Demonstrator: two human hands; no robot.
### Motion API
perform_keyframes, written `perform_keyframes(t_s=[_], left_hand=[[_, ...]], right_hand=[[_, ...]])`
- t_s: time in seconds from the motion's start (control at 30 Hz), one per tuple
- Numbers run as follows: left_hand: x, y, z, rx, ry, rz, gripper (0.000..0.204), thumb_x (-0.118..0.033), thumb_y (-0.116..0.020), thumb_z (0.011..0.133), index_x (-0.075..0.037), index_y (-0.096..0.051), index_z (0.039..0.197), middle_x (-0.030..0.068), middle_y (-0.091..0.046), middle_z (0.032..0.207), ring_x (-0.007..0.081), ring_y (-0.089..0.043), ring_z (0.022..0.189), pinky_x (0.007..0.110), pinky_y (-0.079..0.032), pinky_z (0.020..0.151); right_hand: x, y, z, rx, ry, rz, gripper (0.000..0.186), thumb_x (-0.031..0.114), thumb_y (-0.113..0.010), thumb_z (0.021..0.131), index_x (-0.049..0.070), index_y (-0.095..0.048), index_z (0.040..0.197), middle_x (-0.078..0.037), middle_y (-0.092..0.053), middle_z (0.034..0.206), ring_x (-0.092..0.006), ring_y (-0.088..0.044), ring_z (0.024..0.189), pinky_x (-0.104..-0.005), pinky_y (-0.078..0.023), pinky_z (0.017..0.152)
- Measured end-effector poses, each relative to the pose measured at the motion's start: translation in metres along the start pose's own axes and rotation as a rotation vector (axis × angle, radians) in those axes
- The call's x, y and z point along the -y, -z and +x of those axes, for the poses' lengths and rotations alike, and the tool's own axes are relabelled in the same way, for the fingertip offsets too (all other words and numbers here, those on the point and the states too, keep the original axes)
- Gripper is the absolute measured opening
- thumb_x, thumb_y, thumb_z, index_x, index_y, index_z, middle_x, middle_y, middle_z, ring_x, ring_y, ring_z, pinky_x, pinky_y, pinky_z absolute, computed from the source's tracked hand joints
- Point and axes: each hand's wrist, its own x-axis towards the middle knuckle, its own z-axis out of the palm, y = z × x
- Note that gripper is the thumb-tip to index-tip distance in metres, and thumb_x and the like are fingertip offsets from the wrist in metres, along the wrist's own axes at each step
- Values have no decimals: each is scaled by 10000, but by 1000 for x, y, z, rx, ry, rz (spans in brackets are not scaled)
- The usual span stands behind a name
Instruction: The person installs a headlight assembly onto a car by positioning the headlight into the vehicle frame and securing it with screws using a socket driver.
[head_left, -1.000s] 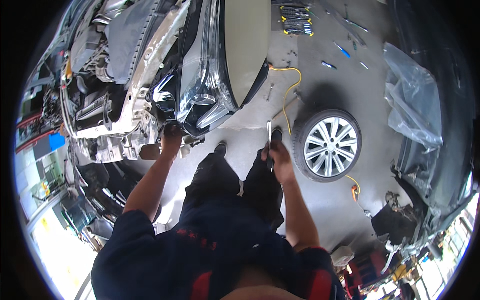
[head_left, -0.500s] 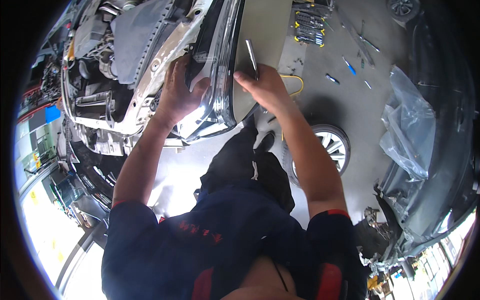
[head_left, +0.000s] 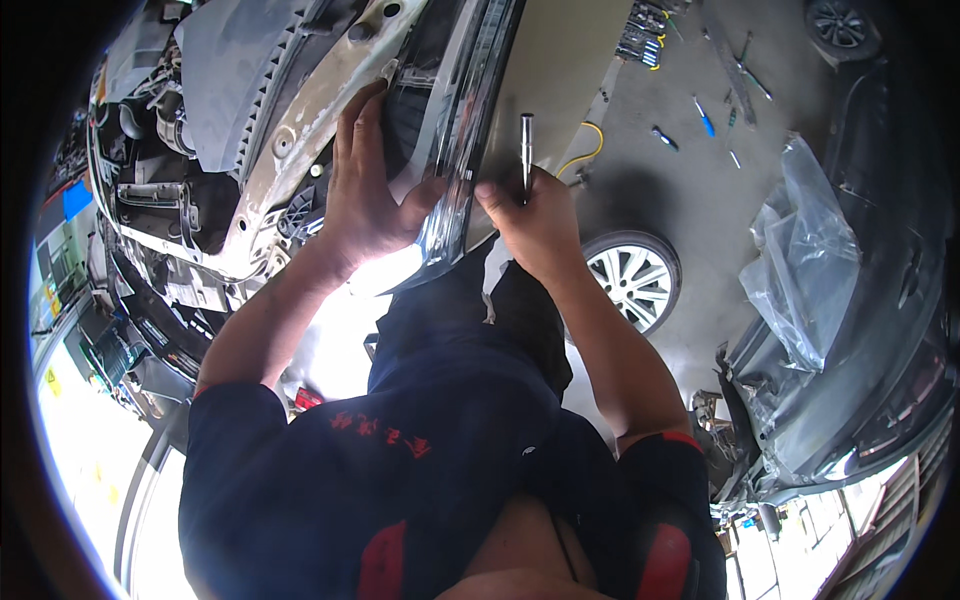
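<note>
A long clear headlight (head_left: 462, 150) with a chrome interior sits at the corner of a car's front, beside a beige fender panel (head_left: 552, 75). My left hand (head_left: 372, 205) is open, its fingers stretched along the inner side of the headlight and its thumb against the lens. My right hand (head_left: 540, 222) is closed round a shiny metal rod with a wider cylindrical end, like a socket extension bar (head_left: 527, 148). Its thumb points toward the headlight's outer edge. The rod's lower part is hidden in my fist, and my torso covers the headlight's near end.
The car's exposed engine bay (head_left: 220, 140) and bare front frame lie to the left. A loose wheel (head_left: 632, 283) is on the floor at right. Beyond it are scattered hand tools (head_left: 706, 118), a tool tray (head_left: 640, 40), and a dark car with plastic sheeting (head_left: 805, 255).
My body has moved in closer to the headlight, and its near end is now hidden. The metal rod, still in my right hand, has swung from a leftward tilt to nearly straight in view.
</note>
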Motion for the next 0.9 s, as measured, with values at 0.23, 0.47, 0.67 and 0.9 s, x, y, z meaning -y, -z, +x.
perform_keyframes(t_s=[0.23, 0.47, 0.67, 0.9], left_hand=[[-9, 1, 6, 6, 26, 79, 1035, -594, -701, 824, 107, -304, 1475, 299, -384, 1476, 465, -446, 1355, 511, -393, 1135], [-48, -1, 25, 118, 301, 322, 1179, -514, -792, 757, 109, -180, 1550, 321, -343, 1525, 476, -337, 1447, 504, -326, 1200], [-61, -2, 35, 117, 374, 327, 1220, -436, -798, 705, 129, -130, 1556, 337, -353, 1511, 495, -341, 1431, 513, -330, 1201], [-63, -12, 38, 48, 349, 307, 1187, -385, -817, 676, 145, -171, 1519, 360, -414, 1413, 522, -413, 1330, 553, -347, 1153]], right_hand=[[0, 2, 7, -8, -33, 88, 415, 366, -864, 842, 27, -633, 784, -56, -612, 629, -185, -557, 571, -357, -474, 585], [-7, 15, 21, 62, 0, 121, 384, 336, -822, 881, 14, -632, 795, -47, -630, 637, -161, -574, 579, -350, -474, 584], [56, 39, 48, 11, -4, 29, 350, 324, -780, 934, 5, -651, 873, -30, -641, 662, -105, -548, 546, -310, -433, 515], [59, 39, 50, 23, 35, -46, 314, 282, -730, 946, -12, -658, 863, -45, -641, 638, -122, -577, 551, -317, -460, 539]])
